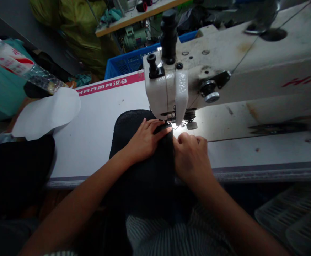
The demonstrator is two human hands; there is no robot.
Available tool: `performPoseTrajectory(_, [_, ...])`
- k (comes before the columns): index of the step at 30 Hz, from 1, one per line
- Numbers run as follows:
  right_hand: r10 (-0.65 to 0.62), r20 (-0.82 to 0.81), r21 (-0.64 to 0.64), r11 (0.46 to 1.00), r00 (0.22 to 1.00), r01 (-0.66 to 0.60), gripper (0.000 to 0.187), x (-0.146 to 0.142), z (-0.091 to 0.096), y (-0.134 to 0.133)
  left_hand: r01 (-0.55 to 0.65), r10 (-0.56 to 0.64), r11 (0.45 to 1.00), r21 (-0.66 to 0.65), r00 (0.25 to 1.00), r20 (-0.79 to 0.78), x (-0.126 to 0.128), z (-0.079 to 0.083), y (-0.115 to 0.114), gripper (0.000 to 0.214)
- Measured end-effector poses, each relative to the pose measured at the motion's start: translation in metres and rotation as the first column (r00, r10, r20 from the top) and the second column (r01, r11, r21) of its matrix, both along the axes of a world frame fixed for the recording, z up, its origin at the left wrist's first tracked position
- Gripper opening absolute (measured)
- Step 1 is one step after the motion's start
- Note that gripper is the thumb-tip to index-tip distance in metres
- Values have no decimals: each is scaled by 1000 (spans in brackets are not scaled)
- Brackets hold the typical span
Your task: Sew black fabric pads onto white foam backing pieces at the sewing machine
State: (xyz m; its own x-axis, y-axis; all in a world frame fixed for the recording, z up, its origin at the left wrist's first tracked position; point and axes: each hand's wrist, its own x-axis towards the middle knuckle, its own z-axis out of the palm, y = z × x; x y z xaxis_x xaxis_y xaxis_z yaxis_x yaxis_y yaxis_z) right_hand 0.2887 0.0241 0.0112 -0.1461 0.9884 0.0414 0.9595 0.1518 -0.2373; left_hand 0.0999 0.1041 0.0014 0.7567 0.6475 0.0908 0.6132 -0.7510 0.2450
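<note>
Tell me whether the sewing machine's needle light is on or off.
On: a bright white glow lights the bed under the sewing machine head, beside the right hand.

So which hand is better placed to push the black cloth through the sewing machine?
Probably the left hand: it lies flat on the black cloth, fingers reaching right under the sewing machine. The right hand is curled at the cloth's edge.

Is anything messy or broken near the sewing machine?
Nothing looks broken. The sewing machine has brown, rusty-looking stains on its body, and a clear plastic bottle lies tilted at the far left. The left hand and right hand rest on the black fabric.
</note>
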Motion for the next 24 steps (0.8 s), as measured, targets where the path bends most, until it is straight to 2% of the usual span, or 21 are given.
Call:
performPoseTrajectory(3, [-11,2,15,1000,1000,11,25,-2,0,-2,-10,10,1000,5,1000,-9,1,1,-1,55])
performPoseTrajectory(12, [-8,10,34,999,1000,8,31,-2,1,-4,-22,21,1000,11,1000,15,0,-2,-2,56])
performPoseTrajectory(18, [-3,6,70,998,1000,3,27,1,-3,-13,11,-10,999,35,999,-32,0,-1,-2,52])
performPoseTrajectory(24, [-9,30,73,997,1000,7,26,-1,-4,2,38,-28,991,128,997,-75,1,-3,14,41])
